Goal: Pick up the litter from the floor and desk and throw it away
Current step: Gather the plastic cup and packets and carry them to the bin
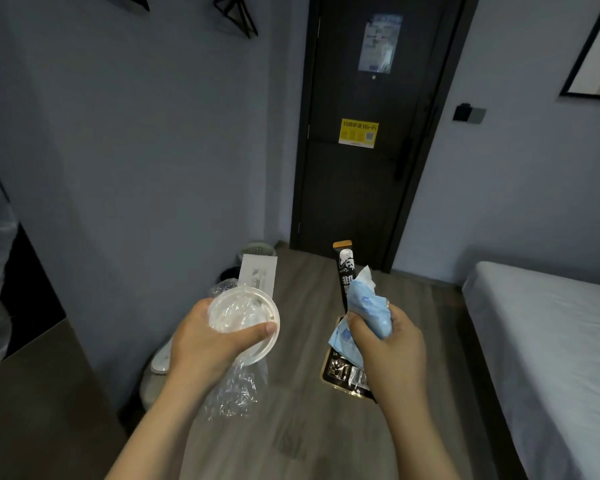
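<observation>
**Both hands full, and the loose pieces are the risk**

My left hand (pixel 201 341) is curling round a white round lid (pixel 243 313), thumb pressing across its face. Crinkled clear film (pixel 236 393) is bunching under the lid and trailing down past my wrist. A white card (pixel 258 273) is sticking up behind the lid, and I cannot tell whether my fingers are really pinning it.

My right hand (pixel 392 344) is clenching a wad of blue-and-white wrappers (pixel 368 306). A black stick sachet (pixel 345 271) is poking up above the wad and a black foil packet (pixel 343 372) is hanging beneath. All the litter I can see is sitting in my 2 hands, above the floor (pixel 309 427), not yet thrown away.

What looks like a small mesh bin (pixel 257 249) is standing by the wall near the door (pixel 361 185), well ahead of me.

I am judging the danger to lie in the carry and the release. The sachet, the foil packet and the card seem caught only by their edges, so any of them could be sliding out as I walk. With neither hand free, I would be stooping and risking the rest. Letting go of both bundles at once over a small rim could send the light film and wrappers drifting past it.
</observation>
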`<control>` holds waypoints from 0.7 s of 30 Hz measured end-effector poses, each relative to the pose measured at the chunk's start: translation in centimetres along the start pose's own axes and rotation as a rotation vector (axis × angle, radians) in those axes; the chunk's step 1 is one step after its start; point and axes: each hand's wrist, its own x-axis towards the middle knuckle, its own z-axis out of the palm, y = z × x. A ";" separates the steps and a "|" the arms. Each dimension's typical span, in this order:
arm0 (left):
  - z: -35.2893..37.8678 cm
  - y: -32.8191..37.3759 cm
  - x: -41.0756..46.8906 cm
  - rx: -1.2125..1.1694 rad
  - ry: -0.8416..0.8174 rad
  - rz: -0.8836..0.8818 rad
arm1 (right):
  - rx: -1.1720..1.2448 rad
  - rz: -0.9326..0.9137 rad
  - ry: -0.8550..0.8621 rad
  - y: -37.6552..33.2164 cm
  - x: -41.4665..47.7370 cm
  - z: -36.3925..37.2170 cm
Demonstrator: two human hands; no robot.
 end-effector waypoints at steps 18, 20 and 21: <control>6.9 -2.8 34.6 0.080 0.073 -0.111 | -0.105 -0.010 -0.141 5.6 30.1 19.8; 6.7 -3.2 39.4 0.065 0.070 -0.125 | -0.129 -0.006 -0.140 5.8 33.1 23.0; 6.4 -3.3 42.0 0.064 0.074 -0.131 | -0.136 -0.005 -0.145 5.8 34.7 24.8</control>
